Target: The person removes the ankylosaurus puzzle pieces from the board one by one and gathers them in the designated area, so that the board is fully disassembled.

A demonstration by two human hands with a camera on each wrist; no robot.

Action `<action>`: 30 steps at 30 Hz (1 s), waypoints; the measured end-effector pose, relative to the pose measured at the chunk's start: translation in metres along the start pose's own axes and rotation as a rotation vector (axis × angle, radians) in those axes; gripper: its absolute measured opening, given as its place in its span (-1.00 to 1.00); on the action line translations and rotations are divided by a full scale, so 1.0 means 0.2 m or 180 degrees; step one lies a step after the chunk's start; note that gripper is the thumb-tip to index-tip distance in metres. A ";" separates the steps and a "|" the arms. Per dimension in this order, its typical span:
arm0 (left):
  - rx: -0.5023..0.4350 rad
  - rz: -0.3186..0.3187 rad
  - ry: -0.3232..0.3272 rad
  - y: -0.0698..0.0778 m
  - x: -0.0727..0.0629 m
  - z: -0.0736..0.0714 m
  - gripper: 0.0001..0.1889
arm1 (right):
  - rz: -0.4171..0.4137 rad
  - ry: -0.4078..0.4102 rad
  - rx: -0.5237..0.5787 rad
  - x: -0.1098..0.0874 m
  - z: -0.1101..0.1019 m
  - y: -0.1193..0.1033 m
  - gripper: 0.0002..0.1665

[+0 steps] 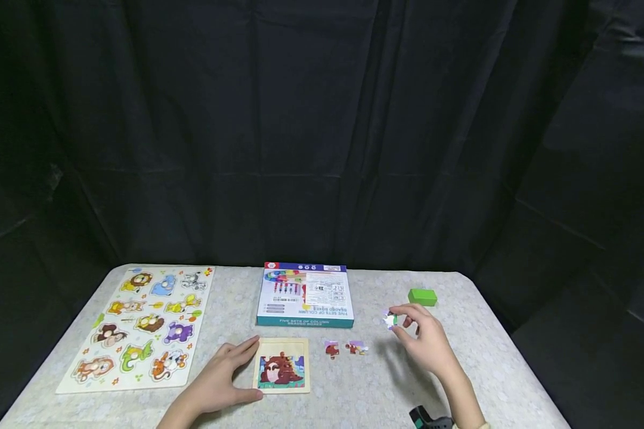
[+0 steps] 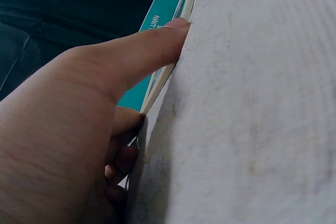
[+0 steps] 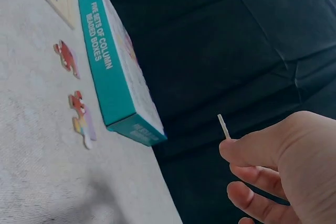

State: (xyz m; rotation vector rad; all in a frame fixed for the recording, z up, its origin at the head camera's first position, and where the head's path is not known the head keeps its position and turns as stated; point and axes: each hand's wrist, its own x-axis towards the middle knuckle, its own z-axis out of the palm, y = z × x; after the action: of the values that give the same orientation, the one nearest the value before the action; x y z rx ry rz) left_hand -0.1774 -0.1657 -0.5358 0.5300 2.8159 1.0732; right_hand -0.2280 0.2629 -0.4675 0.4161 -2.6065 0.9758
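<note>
My left hand (image 1: 220, 378) rests at the left side of a small wooden puzzle tray (image 1: 282, 391), its fairly straight index finger and thumb touching the frame near the two left corners. Part of a brown animal picture is assembled in the tray's lower portion. In the left wrist view the thumb (image 2: 152, 45) presses the tray's near edge. Raised over the table, my right hand (image 1: 423, 338) pinches a white, purple and green puzzle piece (image 1: 390, 320), seen edge-on in the right wrist view. Two loose puzzle pieces (image 1: 332, 350) (image 1: 356, 348) lie right of the tray.
Behind the tray lies a flat teal-edged cardboard box (image 1: 305, 322). A large animal peg puzzle board (image 1: 139, 310) covers the table's left side. A green block (image 1: 422, 297) sits beyond my right hand. Black curtain (image 1: 322, 131) surrounds the table's back and sides.
</note>
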 end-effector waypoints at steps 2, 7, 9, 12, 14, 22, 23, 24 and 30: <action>-0.0011 -0.0018 -0.0006 -0.01 0.00 0.00 0.11 | 0.0028 -0.0015 0.0047 0.00 0.01 0.02 -0.62; -0.0025 -0.0012 -0.0001 -0.01 0.01 0.02 0.12 | 0.0171 -0.0104 0.0114 -0.01 0.06 0.08 -0.63; -0.0023 0.0001 0.0008 -0.02 0.01 0.02 0.11 | 0.0236 -0.0158 0.0096 -0.02 0.08 0.10 -0.63; -0.0016 -0.0004 0.0012 -0.02 0.01 0.02 0.12 | 0.0314 -0.0237 0.0062 -0.02 0.11 0.13 -0.63; -0.0022 -0.0013 0.0011 -0.01 0.02 0.02 0.12 | 0.0357 -0.0296 0.0051 -0.02 0.12 0.14 -0.63; -0.0015 -0.0033 0.0034 -0.01 0.02 0.02 0.13 | 0.0515 -0.0512 0.0316 -0.03 0.21 0.20 -0.64; -0.0015 -0.0035 0.0037 -0.01 0.02 0.02 0.13 | 0.0527 -0.0524 0.0346 -0.03 0.22 0.21 -0.64; -0.0008 -0.0034 0.0038 0.00 0.03 0.02 0.13 | 0.0535 -0.0532 0.0361 -0.04 0.24 0.23 -0.64; -0.0006 -0.0029 0.0046 -0.01 0.01 0.01 0.13 | 0.0425 -0.0443 0.0377 -0.06 0.29 0.28 -0.62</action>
State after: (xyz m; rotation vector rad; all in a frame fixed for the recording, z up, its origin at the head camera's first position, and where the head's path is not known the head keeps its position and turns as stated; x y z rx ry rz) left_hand -0.1799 -0.1640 -0.5384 0.5108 2.8265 1.0823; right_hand -0.2487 0.2662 -0.5452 0.3543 -2.7392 1.1897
